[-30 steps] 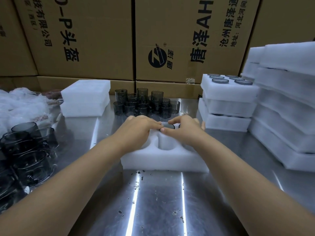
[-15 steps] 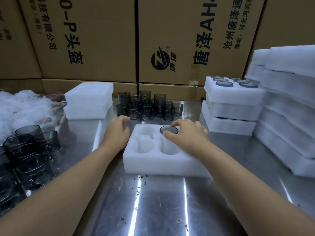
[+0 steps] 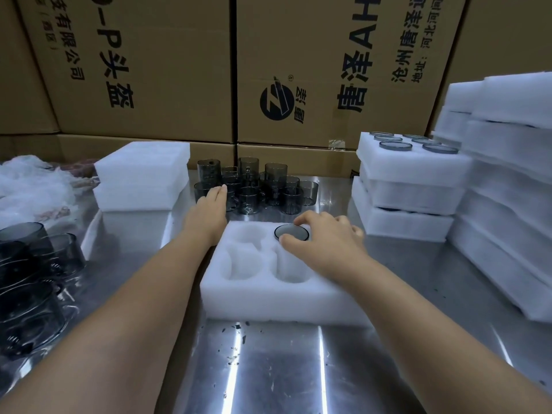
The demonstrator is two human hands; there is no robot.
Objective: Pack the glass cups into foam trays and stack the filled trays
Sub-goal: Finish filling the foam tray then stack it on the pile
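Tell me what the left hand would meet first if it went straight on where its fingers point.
The loose glass cups clustered behind the foam tray. The left hand points at the nearest ones; its fingertips look almost on them, though contact is unclear.

I see white foam tray (image 3: 268,303) near centre, dark-rimmed grey cup (image 3: 291,232) in it, smoke-grey glass cups (image 3: 268,186) beyond, brown cardboard boxes (image 3: 164,55) with black print far back, silvery streaked table (image 3: 268,377).

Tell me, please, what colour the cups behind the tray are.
The cups are a see-through smoky grey, best seen in the head view.
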